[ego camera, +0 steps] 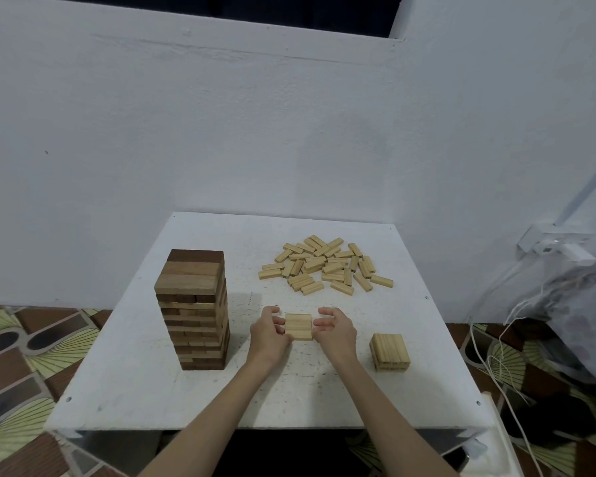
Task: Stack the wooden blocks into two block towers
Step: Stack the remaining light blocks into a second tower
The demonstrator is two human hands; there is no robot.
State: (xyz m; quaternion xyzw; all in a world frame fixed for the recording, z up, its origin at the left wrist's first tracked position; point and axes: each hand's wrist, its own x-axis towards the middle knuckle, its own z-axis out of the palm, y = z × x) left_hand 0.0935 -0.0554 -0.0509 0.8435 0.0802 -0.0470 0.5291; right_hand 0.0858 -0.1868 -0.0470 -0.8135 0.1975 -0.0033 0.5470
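Setting: white desk (152, 390) against a plain white wall, patterned floor either side.
Left hand (267, 333): fingers curled against the left edge of a small flat layer of light blocks (298, 326), thumb at its near corner; looks like pressing or squaring more than a full grip.
Right hand (334, 330): fingers spread and loosely bent, tips touching or just beside the layer's right edge; contact hard to confirm.
Between the hands: the layer lies flat on the desk, blocks side by side.
Right of the hands: short light stack (390, 352), a few layers high, standing apart from the hands.
Left of the hands: tall dark tower (195, 309), looks complete, upper layers a bit offset.
Beyond the hands: loose pile of light blocks (324, 266), many not yet stacked.
Step (judgement): aligning one layer for the second tower; second tower only just begun.
Next move calls for: pinching the layer from both sides so the blocks stay together, lifting level, setting it crosswise on the short stack.
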